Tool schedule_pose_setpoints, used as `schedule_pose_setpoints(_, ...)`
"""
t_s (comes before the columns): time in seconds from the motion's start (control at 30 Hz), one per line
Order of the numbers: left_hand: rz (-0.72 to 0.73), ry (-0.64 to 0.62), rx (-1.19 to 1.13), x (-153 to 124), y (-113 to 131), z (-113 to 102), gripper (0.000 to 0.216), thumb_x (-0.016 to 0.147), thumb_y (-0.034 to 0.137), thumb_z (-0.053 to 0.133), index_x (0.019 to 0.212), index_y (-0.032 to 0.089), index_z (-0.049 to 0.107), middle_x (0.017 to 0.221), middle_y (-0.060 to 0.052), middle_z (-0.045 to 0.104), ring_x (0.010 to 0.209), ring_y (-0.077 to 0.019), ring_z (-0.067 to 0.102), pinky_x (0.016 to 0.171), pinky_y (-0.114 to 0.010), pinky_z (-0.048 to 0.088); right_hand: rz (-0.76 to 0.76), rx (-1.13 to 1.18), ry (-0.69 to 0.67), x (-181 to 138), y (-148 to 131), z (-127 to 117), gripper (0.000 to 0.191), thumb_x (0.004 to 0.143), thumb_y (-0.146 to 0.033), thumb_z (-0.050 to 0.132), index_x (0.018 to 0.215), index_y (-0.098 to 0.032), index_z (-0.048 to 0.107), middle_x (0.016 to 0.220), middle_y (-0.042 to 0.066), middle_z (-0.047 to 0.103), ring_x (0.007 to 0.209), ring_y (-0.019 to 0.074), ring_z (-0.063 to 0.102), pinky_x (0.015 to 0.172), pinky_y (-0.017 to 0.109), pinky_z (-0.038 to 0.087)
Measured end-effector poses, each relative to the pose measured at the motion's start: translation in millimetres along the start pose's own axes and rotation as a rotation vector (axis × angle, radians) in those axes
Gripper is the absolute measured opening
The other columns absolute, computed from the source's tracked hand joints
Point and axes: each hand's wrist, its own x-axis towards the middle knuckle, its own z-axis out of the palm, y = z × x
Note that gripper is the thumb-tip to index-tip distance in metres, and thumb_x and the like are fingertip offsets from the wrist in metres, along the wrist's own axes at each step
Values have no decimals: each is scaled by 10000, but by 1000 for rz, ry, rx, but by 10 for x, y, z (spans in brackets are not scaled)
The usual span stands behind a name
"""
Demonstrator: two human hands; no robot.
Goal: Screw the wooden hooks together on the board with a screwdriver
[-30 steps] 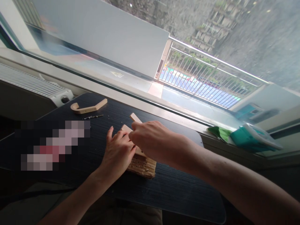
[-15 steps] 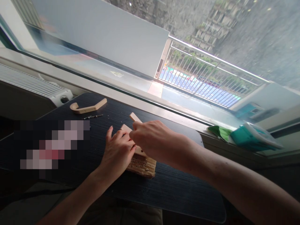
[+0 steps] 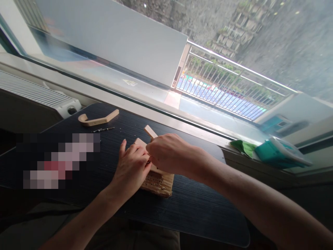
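While the strip (image 3: pixel 150 131) is clamped onto the perforated block (image 3: pixel 159 184) at mid-table (image 3: pixel 200 213) by the left hand (image 3: pixel 131 167), it is pinched near its far end by the closed right hand (image 3: pixel 169 154), so work on it is judged under way, with a curved piece (image 3: pixel 97 120) left untouched well apart.

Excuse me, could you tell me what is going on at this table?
A person works at a dark table. The left hand rests on a light wooden piece lying on a block full of small holes; the right hand closes over the same piece, its grip hidden. A curved wooden part and thin metal pins lie apart, farther left.
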Motion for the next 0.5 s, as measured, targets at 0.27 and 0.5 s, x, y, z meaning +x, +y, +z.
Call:
schedule_pose_setpoints(0.27,-12,21,-14,-7,-2,17,120,788,158,576,726,194,672,882,-67,693,1027,-274,582,1092,-617,229,15,-8,-20,-80,-2,-106,141,833,-95,553,884,-142,676,907,50,696,735,170,626,487,271,268)
schedule_pose_setpoints(0.5,-20,6,-8,-10,4,12,91,780,161,589,758,184,674,887,-76,690,1017,-286,578,1093,-609,233,-28,-47,10,-6,-38,-22,157,819,-73,545,801,-136,688,749,67,689,676,178,635,472,263,272)
